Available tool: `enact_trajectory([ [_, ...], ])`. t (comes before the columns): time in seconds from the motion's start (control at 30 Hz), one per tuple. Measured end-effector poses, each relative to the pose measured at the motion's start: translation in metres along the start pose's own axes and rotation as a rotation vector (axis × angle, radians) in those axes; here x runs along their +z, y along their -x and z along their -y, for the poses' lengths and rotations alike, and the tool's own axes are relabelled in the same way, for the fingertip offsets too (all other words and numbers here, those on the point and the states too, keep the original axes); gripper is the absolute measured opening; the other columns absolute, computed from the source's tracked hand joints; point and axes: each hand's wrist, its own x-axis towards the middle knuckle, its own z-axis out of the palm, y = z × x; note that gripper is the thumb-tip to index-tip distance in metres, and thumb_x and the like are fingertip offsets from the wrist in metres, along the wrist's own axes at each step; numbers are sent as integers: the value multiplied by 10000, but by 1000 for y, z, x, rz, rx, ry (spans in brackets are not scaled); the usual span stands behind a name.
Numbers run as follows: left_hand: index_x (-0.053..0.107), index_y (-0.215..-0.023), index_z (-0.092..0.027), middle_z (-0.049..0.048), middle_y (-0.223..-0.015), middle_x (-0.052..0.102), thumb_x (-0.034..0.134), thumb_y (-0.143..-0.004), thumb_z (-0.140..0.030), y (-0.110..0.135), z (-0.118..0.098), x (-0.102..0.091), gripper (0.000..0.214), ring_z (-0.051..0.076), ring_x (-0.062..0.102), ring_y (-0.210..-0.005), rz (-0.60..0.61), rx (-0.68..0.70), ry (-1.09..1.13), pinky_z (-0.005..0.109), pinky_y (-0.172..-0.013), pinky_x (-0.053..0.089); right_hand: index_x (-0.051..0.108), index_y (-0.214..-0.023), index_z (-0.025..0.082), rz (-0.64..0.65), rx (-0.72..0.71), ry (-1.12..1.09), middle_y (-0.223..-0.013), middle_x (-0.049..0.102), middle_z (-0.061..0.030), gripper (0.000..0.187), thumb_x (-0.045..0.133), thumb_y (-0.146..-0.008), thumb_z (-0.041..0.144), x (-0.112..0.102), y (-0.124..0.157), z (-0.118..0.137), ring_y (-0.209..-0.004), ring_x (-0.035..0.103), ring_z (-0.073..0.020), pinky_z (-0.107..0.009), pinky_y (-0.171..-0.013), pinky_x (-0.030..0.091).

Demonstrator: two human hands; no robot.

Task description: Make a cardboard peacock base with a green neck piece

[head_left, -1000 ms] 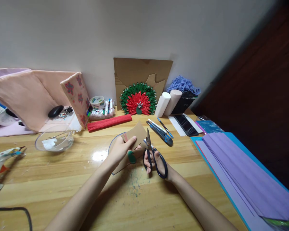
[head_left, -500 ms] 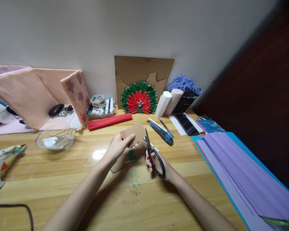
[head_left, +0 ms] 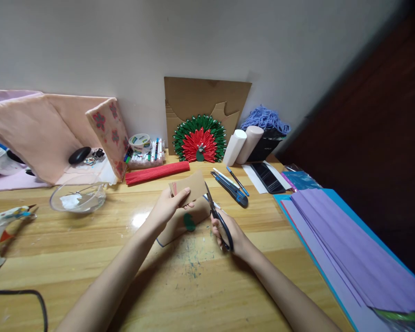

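My left hand [head_left: 168,207] pinches a small brown cardboard piece [head_left: 191,186] and holds it up above the wooden table [head_left: 90,258]. My right hand [head_left: 228,233] grips black-handled scissors [head_left: 218,216], whose blades point up toward the right edge of the cardboard piece. A larger cardboard scrap with a green shape [head_left: 189,222] lies on the table under both hands.
A red and green paper peacock fan [head_left: 199,144] leans on a cardboard sheet at the wall. A utility knife [head_left: 231,190] and pen lie behind the scissors. Purple and blue paper sheets [head_left: 349,249] lie at right. A glass bowl [head_left: 78,195] and a glue gun [head_left: 2,228] sit at left.
The scissors have tilted left and closed in on the cardboard piece. My left hand has raised the piece slightly. The view has shifted a little.
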Motion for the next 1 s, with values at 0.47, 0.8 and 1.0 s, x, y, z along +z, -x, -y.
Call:
enact_trajectory([
  [0.47, 526, -633, -145, 15, -516, 581, 576, -779, -415, 3, 1, -2, 311, 94, 465, -480, 131, 94, -272, 201, -485, 331, 418, -827, 201, 36, -339, 133, -523, 378, 83, 552, 393, -737, 745, 12, 10, -8, -388, 407, -67, -179, -383, 395],
  [0.8, 517, -670, -142, -16, -543, 540, 621, -748, -415, 6, -5, -1, 303, 85, 488, -483, 204, 54, -164, 193, -483, 336, 445, -803, 197, -19, -397, 197, -511, 422, 64, 615, 374, -685, 797, 9, 10, -6, -408, 427, -86, -211, -416, 411],
  [1.0, 514, -655, -140, -22, -534, 510, 617, -756, -408, 8, -8, -1, 303, 76, 461, -473, 248, 69, -207, 193, -471, 331, 443, -801, 196, -43, -382, 217, -466, 442, 63, 569, 359, -743, 756, 13, 14, -8, -394, 460, -94, -198, -403, 381],
])
